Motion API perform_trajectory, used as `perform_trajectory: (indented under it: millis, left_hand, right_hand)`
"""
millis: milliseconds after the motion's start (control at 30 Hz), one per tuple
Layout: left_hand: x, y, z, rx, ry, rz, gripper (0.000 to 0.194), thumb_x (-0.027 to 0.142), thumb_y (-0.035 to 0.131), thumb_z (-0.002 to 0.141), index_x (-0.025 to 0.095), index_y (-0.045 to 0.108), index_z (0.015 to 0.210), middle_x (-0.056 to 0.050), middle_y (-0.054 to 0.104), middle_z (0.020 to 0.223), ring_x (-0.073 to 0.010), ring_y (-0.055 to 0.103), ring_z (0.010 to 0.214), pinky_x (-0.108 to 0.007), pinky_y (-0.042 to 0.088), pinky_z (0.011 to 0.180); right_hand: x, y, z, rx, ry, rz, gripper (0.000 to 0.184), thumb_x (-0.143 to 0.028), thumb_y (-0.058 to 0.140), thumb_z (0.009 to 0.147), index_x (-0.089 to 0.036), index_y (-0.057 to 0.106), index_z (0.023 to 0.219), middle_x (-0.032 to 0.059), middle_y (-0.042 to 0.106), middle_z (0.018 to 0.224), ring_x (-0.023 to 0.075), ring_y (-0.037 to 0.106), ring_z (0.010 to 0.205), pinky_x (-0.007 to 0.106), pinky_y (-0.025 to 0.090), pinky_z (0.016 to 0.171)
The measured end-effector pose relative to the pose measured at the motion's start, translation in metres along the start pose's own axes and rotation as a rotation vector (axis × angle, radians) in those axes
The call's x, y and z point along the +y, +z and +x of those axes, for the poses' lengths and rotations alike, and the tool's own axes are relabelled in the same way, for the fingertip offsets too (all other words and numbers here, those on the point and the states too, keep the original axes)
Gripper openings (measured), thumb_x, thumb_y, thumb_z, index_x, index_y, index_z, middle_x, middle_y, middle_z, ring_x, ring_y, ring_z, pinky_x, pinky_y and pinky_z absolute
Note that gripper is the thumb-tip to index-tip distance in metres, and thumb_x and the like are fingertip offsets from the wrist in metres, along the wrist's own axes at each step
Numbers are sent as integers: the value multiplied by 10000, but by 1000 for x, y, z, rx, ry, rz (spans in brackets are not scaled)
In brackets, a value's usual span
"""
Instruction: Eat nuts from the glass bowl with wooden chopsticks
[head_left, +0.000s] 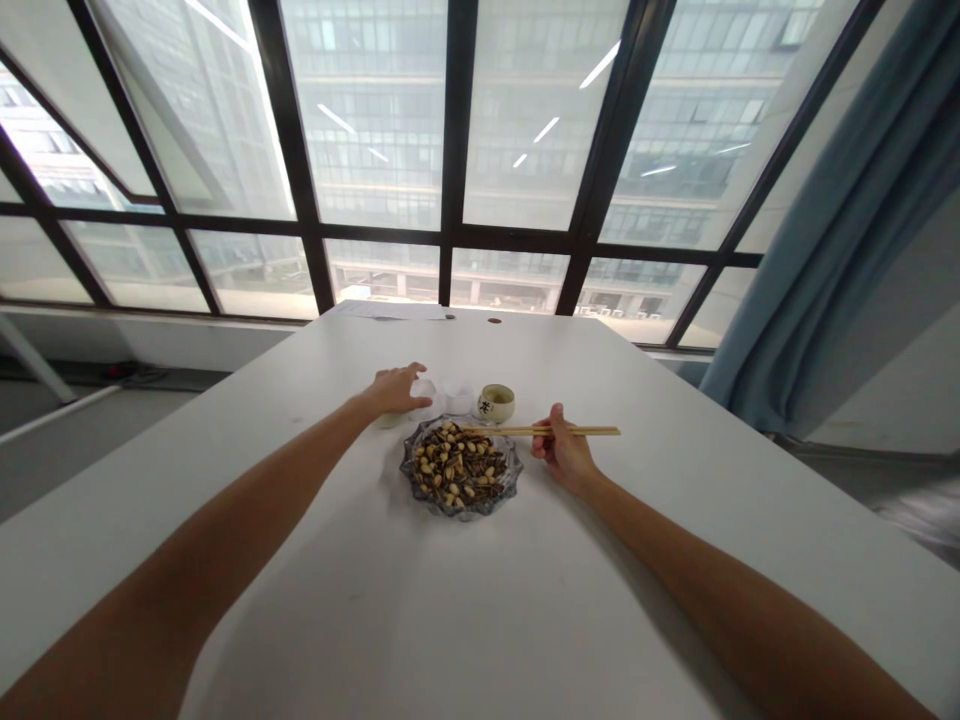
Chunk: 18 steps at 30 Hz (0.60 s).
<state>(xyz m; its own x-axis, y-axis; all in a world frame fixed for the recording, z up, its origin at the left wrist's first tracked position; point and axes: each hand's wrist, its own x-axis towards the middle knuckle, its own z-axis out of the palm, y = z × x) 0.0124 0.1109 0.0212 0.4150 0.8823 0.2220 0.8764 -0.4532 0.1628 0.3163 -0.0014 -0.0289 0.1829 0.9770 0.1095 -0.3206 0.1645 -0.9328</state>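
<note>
My right hand (564, 455) is closed around a pair of wooden chopsticks (596, 431), held nearly level. Their tips reach left over the far rim of a scalloped glass dish (514, 485). Pistachios and dark striped seeds, which look like sunflower seeds (457, 465), are heaped together in it. Beyond the dish, my left hand (396, 390) has thumb and fingers apart beside a small whitish, see-through cup (424, 390); whether they touch it I cannot tell. Another whitish cup (457, 399) stands to its right. Partly hidden under my left hand is a pale greenish object (388, 421).
A cream cup with a dark written character (496, 403) stands behind the dish, close to the chopsticks. White sheets of paper (390, 311) lie at the far end of the white table (480, 620). Windows rise behind it, and a blue curtain (817, 230) hangs at right.
</note>
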Motion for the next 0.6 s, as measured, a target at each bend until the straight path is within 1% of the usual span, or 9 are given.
perform_trajectory:
  millis: [67,167,200,267,333,367,400,500,600]
  left_hand:
    - [6,-2,10,-20,23,13,769,600,681,763,221,451,1391,-148,631,1341,-355,578,1236,-543,378,1049]
    - [21,-1,21,0,134,23,760,617,643,791,228,436,1411,-161,553,1440,-368,511,1314,-594,271,1117]
    - [27,1,24,-13,162,18,735,596,630,810,229,428,1415,-158,547,1448,-363,502,1324,-609,238,1130]
    - [37,4,28,-61,185,4,677,529,623,838,232,420,1412,-147,583,1414,-345,511,1318,-632,200,1137]
    - [43,6,30,-94,201,-8,642,460,635,844,235,416,1404,-132,627,1363,-327,533,1298,-632,194,1137]
    - [45,7,31,-90,218,-11,644,431,652,835,236,416,1401,-124,643,1341,-320,541,1288,-618,199,1140]
    - [46,6,30,-67,249,-10,656,405,675,818,237,420,1398,-118,648,1331,-315,543,1283,-596,206,1145]
    - [48,3,25,50,398,12,706,329,740,760,239,446,1395,-108,625,1350,-303,533,1286,-509,223,1159]
    - [49,-1,18,122,488,39,706,290,745,759,227,462,1402,-110,610,1356,-298,524,1284,-473,230,1161]
  right_hand:
    - [0,-1,1,-1,1,0,639,-806,731,612,-180,608,612,6,576,431,97,471,329,218,386,330]
    - [0,-4,3,22,-18,18,638,-805,729,618,-179,607,628,13,584,440,103,484,337,226,393,334]
    - [1,-5,4,36,-31,23,639,-806,727,620,-179,606,635,15,589,447,107,495,345,227,397,337]
    - [1,-8,6,62,-59,28,642,-817,710,629,-185,602,646,18,599,463,115,516,364,229,406,338]
    - [1,-11,8,76,-82,28,647,-831,691,633,-191,598,653,18,605,474,120,528,376,233,415,340]
    - [0,-11,9,81,-93,30,649,-836,687,630,-193,599,655,18,607,477,121,531,380,235,422,342]
    - [0,-11,9,89,-105,33,652,-839,688,622,-194,600,654,19,609,478,121,532,381,238,427,346]
    - [-4,-10,10,132,-158,35,663,-848,693,598,-192,607,644,19,610,474,117,527,378,239,429,351]
    - [-11,-7,8,175,-248,-3,658,-845,673,629,-189,616,651,19,609,469,117,527,380,244,434,367]
